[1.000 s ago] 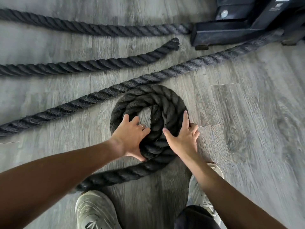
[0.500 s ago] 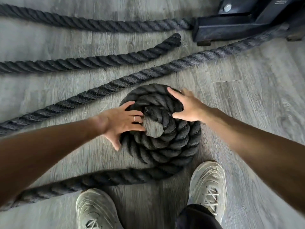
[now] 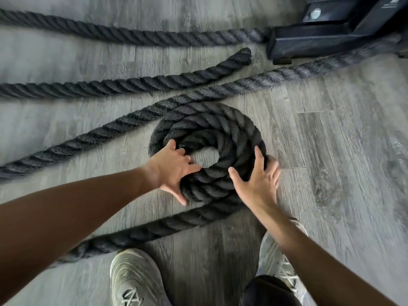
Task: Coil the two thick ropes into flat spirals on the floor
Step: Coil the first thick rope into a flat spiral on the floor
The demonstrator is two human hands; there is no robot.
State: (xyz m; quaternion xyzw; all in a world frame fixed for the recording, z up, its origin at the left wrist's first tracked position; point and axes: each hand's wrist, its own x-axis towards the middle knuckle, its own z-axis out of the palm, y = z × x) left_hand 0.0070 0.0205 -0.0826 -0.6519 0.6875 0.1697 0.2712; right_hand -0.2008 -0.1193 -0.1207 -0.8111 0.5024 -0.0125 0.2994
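Observation:
A thick black rope is wound into a flat coil (image 3: 223, 127) of about three turns on the grey plank floor. Its loose tail (image 3: 154, 228) runs from the coil's near edge toward the lower left. My left hand (image 3: 172, 166) presses flat on the coil's left side, fingers spread, thumb along the near edge. On the coil's right outer edge my right hand (image 3: 256, 184) rests with its fingers spread. A second rope (image 3: 132, 85) lies straight beyond the coil, its cut end (image 3: 242, 56) pointing right.
A long strand (image 3: 88, 138) crosses diagonally, touching the coil's far edge. Another strand (image 3: 154, 38) lies at the top and reaches a black machine base (image 3: 309, 38) at the upper right. My two pale shoes (image 3: 134, 279) (image 3: 278, 257) stand just below the coil.
My right hand has moved from the coil's far top down to its near right edge. My left hand shifted slightly toward me on the left side. The coil has turned.

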